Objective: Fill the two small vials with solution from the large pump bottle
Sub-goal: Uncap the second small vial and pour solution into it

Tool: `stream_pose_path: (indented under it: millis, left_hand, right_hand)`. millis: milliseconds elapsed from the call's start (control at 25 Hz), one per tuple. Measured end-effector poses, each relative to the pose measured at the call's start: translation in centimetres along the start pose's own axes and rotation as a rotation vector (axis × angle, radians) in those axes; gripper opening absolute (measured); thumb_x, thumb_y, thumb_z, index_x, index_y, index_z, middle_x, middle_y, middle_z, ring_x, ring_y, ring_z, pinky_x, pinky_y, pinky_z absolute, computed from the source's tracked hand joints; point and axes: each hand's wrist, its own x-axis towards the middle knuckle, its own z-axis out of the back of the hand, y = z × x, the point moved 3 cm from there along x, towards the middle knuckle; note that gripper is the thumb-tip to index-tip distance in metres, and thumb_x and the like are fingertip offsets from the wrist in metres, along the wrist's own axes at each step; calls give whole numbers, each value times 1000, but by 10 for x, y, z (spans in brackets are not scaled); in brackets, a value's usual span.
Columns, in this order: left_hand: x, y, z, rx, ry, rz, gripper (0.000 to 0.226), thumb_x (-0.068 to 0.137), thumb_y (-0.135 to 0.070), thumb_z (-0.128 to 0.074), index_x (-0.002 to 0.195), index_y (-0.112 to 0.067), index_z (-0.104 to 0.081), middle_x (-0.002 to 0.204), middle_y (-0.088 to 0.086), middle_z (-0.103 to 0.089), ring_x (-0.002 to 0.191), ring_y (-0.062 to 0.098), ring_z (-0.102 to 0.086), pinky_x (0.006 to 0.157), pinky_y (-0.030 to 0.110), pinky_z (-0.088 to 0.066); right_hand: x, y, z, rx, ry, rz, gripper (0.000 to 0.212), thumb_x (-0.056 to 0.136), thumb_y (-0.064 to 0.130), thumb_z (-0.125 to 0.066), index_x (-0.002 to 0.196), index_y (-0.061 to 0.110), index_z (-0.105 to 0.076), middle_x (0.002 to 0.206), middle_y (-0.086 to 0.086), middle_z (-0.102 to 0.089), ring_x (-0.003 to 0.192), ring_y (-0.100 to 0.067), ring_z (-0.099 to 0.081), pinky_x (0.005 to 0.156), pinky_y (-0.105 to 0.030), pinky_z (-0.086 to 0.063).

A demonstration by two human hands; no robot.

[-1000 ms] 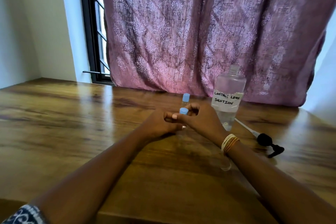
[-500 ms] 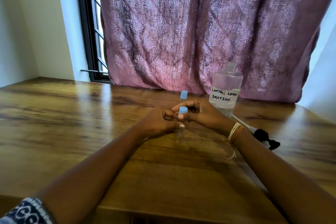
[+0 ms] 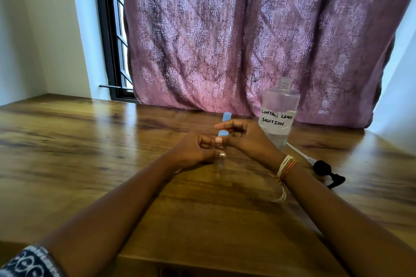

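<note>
A clear vial stands on the wooden table (image 3: 90,153), its blue cap (image 3: 223,133) showing between my two hands. My left hand (image 3: 195,153) grips the vial's body low down. My right hand (image 3: 245,136) pinches the vial just under the cap with thumb and forefinger. A second vial with a blue cap (image 3: 227,116) stands behind my right fingers, mostly hidden. The large clear bottle (image 3: 280,114), labelled contact lens solution, stands open to the right, partly filled. Its black pump head with tube (image 3: 324,167) lies on the table beside my right wrist.
A purple patterned curtain (image 3: 247,40) hangs along the table's far edge. A dark window frame (image 3: 108,29) is at the back left. The table's near edge (image 3: 202,261) is close under my forearms.
My right hand's fingers have shifted on the capped vial, the forefinger lifting higher. The left hand keeps its hold. The view has tilted slightly.
</note>
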Motion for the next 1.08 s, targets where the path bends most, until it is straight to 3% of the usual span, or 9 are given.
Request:
stream_pose_path:
  millis: [160,320,440,560,720,840,960,1080]
  left_hand:
    - [0,0,-1,8,11,-5,22,76,-4,-76,98,-2,-73,94,13,-75,81,15,-69,71,24,-56]
    - [0,1,-2,-13,1,22,19,77,-3,-75,97,-2,-73,82,2,-76,70,7,-69,63,18,-53]
    - [0,-1,-2,9,-1,32,20,78,-7,-75,98,-4,-74,89,8,-76,76,10,-71,65,19,-54]
    - [0,-3,-1,29,-5,32,23,78,-8,-75,100,-3,-73,96,16,-75,84,17,-70,73,26,-58]
    - [-2,-5,-3,26,-9,41,26,79,-4,-73,104,0,-71,101,21,-72,82,17,-67,70,22,-57]
    - [-2,-5,-4,19,-2,37,25,79,-2,-72,104,3,-70,93,14,-74,70,6,-68,63,16,-55]
    - [-2,-5,-6,-28,6,61,13,79,2,-71,88,-8,-72,73,-3,-75,63,1,-67,57,13,-52]
    - [-2,-6,-6,-47,15,65,15,78,3,-71,84,-11,-71,69,-5,-74,61,2,-68,56,14,-52]
  right_hand:
    - [1,-2,-1,86,132,-7,39,82,-4,-69,118,9,-64,116,-13,-70,109,-22,-68,93,-29,-55]
    - [2,0,3,57,74,-27,40,78,-6,-72,111,16,-62,113,-24,-68,98,-22,-70,89,-27,-57]
    - [3,1,5,191,104,-66,39,82,-16,-61,115,4,-55,115,-25,-66,92,-13,-72,84,-26,-59]
    - [2,1,3,216,161,-33,38,83,-19,-57,118,-3,-51,119,-22,-63,99,-15,-70,89,-29,-57]
    - [3,-2,3,90,78,-49,37,75,-7,-74,105,12,-62,109,-13,-68,104,-26,-69,96,-39,-54]
    - [1,0,5,267,26,-102,34,77,-12,-68,103,10,-64,97,-16,-71,95,-29,-72,92,-42,-57]
    - [3,5,13,531,34,-158,29,87,-14,-53,113,-2,-59,102,-17,-71,87,-25,-73,83,-34,-59]
    - [5,4,32,206,38,-249,24,90,-14,-47,103,-4,-65,94,-20,-68,78,-26,-68,65,-24,-60]
